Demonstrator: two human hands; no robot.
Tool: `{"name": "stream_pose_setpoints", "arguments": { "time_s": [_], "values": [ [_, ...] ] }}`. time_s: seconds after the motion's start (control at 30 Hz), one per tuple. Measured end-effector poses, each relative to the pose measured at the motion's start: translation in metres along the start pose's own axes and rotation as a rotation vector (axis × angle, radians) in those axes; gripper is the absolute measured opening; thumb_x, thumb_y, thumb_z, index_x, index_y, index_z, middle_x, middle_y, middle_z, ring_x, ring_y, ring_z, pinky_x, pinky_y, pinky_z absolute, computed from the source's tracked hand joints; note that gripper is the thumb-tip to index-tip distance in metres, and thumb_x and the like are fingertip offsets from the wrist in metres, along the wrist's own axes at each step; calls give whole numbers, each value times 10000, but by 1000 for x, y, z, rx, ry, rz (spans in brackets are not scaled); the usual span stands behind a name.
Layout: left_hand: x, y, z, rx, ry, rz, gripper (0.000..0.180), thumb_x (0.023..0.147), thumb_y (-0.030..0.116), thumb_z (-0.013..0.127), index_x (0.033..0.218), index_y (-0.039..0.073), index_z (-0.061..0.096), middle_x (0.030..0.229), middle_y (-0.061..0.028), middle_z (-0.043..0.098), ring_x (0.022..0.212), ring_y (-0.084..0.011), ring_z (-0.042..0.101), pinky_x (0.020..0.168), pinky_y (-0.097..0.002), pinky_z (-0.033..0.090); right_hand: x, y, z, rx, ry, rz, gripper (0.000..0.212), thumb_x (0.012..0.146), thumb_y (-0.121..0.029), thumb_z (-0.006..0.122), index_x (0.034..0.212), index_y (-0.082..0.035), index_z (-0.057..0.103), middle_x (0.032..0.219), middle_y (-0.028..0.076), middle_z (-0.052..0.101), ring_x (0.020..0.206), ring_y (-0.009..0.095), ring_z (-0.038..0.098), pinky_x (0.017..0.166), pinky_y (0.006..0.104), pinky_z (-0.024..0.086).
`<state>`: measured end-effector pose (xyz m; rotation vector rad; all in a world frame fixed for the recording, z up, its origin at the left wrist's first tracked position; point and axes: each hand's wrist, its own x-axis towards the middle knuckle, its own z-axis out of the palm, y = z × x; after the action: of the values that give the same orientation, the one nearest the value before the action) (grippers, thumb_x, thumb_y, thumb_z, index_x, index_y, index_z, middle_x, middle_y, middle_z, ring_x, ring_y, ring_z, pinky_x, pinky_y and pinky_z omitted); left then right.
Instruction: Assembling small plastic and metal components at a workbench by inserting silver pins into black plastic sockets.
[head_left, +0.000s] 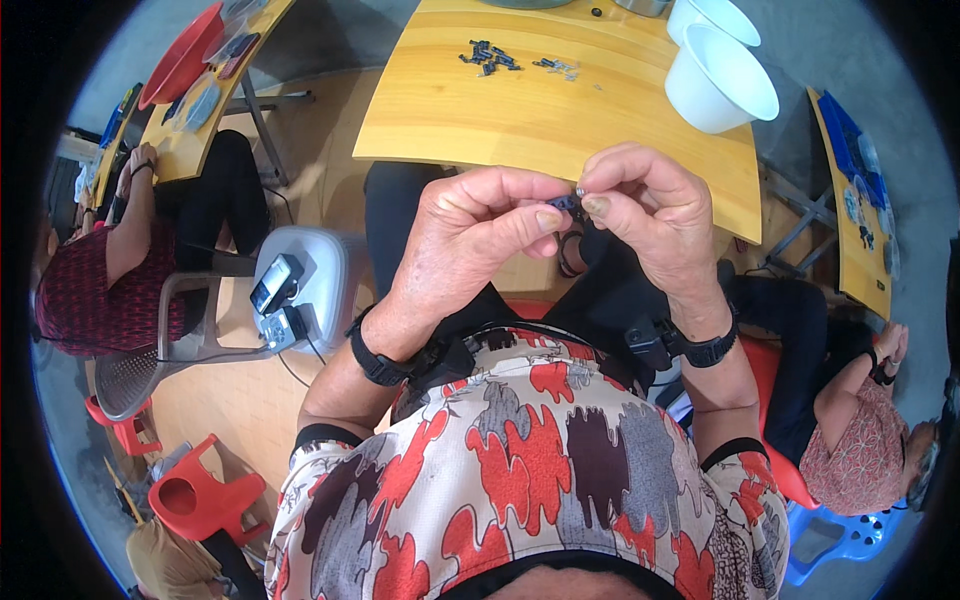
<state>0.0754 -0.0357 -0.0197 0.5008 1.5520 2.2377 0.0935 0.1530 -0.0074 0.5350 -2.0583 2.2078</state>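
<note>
Both of my hands are raised close together in front of the table's near edge. Between thumb and fingers, my left hand [485, 218] pinches a small dark plastic part [562, 202]. My right hand [650, 205] is pinched on a tiny silvery metal piece [580, 191], held right against the dark part. Fingertips cover much of both pieces, so how they fit together is hidden. On the wooden table [450, 120] beyond lie a pile of small black parts [490, 57] and, right of it, a scatter of tiny clear or metallic pieces [558, 67].
Two white tubs [720, 85] stand at the table's far right. A grey stool [335, 265] with small electronic boxes [280, 305] is to my left. People sit at other tables on both sides. A red stool [205, 495] and a blue stool [845, 540] are behind.
</note>
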Motion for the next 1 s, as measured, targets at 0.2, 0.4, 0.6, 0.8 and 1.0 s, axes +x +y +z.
{"name": "stream_pose_setpoints", "arguments": {
  "time_s": [0.2, 0.4, 0.6, 0.8, 1.0],
  "values": [
    [-1, 2, 2, -24, 10, -13, 188, 830, 17, 617, 1016, -8, 629, 838, -104, 666, 659, -116, 601, 633, -231, 506, 0, -6, -3, -46, 7, -8, 145, 811, 51, 584, 946, 3, 600, 849, 6, 616, 782, 51, 586, 717, 191, 493],
    [-1, 0, 2, 27, 1, -1, 174, 831, 8, 614, 1003, -9, 633, 845, -89, 665, 660, -108, 600, 624, -223, 501, 2, -9, -1, -240, -35, -4, 198, 777, 46, 594, 963, -22, 578, 783, -4, 603, 697, 47, 576, 636, 182, 481],
    [-4, -1, 0, 101, 4, 22, 160, 834, -2, 609, 991, -14, 635, 837, -78, 662, 659, -102, 602, 616, -214, 500, 8, -23, 3, -445, -82, -21, 243, 756, 34, 606, 972, -60, 547, 701, -8, 586, 621, 40, 556, 568, 188, 457],
    [-7, -1, -5, 97, 4, 32, 169, 852, 55, 614, 1002, -19, 639, 839, -52, 659, 679, -66, 594, 628, -198, 501, 22, -43, 7, -692, -248, -48, 243, 756, 22, 637, 972, -49, 552, 737, 12, 615, 663, 64, 584, 590, 205, 462],
    [-7, -2, -10, -76, 34, -36, 168, 865, 70, 599, 1003, -18, 637, 824, -60, 656, 651, -68, 588, 617, -194, 496, 22, -27, 14, -574, -140, -76, 172, 777, -5, 653, 929, -40, 581, 726, 24, 635, 668, 77, 621, 594, 205, 487]
  ]
}}
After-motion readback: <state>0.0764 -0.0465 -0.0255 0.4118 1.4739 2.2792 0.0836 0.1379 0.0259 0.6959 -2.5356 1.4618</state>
